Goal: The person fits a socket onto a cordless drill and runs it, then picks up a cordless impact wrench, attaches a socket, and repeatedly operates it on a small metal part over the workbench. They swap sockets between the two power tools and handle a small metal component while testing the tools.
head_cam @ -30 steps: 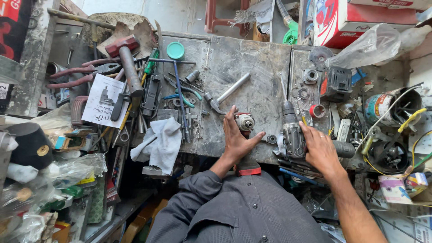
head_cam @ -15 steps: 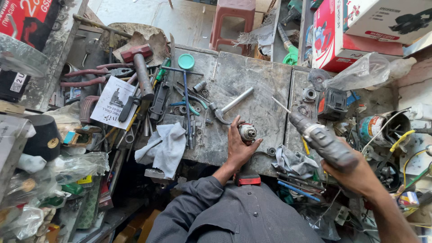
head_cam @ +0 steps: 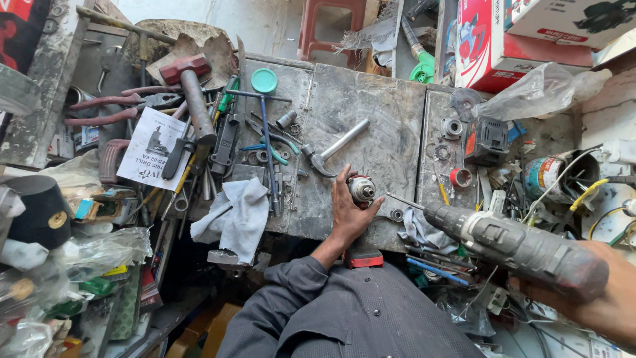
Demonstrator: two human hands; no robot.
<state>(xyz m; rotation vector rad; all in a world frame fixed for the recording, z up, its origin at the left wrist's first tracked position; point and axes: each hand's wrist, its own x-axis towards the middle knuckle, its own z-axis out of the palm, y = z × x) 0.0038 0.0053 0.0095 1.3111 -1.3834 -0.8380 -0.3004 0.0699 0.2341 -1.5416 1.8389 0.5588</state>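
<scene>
Resting on the grey metal workbench [head_cam: 371, 126], the left hand [head_cam: 348, 212] curls its fingers loosely around a small drill chuck [head_cam: 362, 190], which stands between thumb and forefinger. The right hand [head_cam: 596, 298] grips a cordless drill [head_cam: 510, 242] tightly, raised over the cluttered right side.

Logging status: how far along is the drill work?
Done: the grey cordless drill body is off the bench, in the right hand. In hand: the left hand steadies a small metal chuck part on the grey metal benchtop. Left: the two are apart, not joined.
</scene>
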